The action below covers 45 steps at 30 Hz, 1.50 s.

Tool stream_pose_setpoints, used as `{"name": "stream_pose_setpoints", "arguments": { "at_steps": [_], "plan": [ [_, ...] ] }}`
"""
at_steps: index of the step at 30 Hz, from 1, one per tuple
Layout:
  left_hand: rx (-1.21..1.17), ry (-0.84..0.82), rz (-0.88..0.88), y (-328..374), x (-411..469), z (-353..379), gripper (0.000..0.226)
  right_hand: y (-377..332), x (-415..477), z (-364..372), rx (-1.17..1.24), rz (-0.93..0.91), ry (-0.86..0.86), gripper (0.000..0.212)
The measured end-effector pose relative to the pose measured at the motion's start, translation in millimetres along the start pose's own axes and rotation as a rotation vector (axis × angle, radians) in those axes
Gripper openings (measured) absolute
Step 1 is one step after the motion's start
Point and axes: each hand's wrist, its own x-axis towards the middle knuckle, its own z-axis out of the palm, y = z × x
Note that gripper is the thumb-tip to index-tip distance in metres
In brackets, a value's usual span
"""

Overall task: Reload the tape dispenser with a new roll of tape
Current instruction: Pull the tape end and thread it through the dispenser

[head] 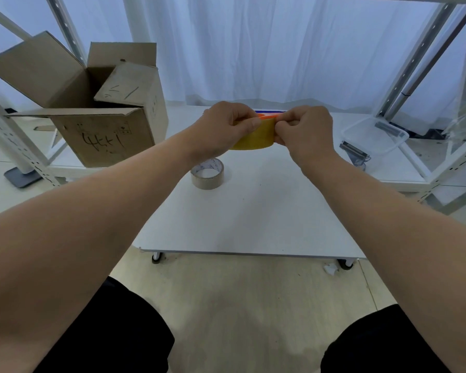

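A yellow roll of tape (254,138) is held in the air above the far part of the white table (253,216). My left hand (226,127) grips its left side, thumb on the outer face. My right hand (303,130) pinches at its upper right edge. A sliver of orange and blue (269,114) shows just behind the roll between my hands; I cannot tell if it is the dispenser. A nearly used-up roll with a cardboard core (207,173) lies flat on the table below my left wrist.
An open cardboard box (102,130) stands at the left on a low shelf. A clear plastic tub (374,138) and a metal clip (354,154) sit at the right. White metal rack posts (414,63) flank both sides. My knees are below the table's near edge.
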Motion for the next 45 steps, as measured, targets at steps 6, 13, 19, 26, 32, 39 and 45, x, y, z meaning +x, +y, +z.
{"name": "stream_pose_setpoints", "arguments": {
  "at_steps": [6,13,19,26,32,39,45],
  "plan": [
    [0.225,0.112,-0.058,-3,6,-1,0.028,-8,-5,1,0.062,-0.007,-0.082,0.021],
    [0.158,0.138,-0.004,-4,5,5,0.024,-6,-4,3,0.082,0.022,-0.068,0.022],
    [0.131,0.122,0.016,-6,5,4,0.023,-4,-2,5,0.062,0.012,-0.050,0.019],
    [0.075,0.116,-0.006,-4,5,5,0.021,-3,-1,0,0.095,0.038,-0.074,0.019],
    [0.079,0.111,-0.007,-5,6,7,0.023,-3,-1,1,0.071,0.046,-0.078,0.019],
    [0.035,0.118,-0.022,-3,6,10,0.026,0,0,-2,0.053,0.063,-0.065,0.017],
    [-0.001,0.133,-0.045,-7,5,9,0.027,-5,-2,1,0.082,0.061,-0.096,0.022]
  ]
}}
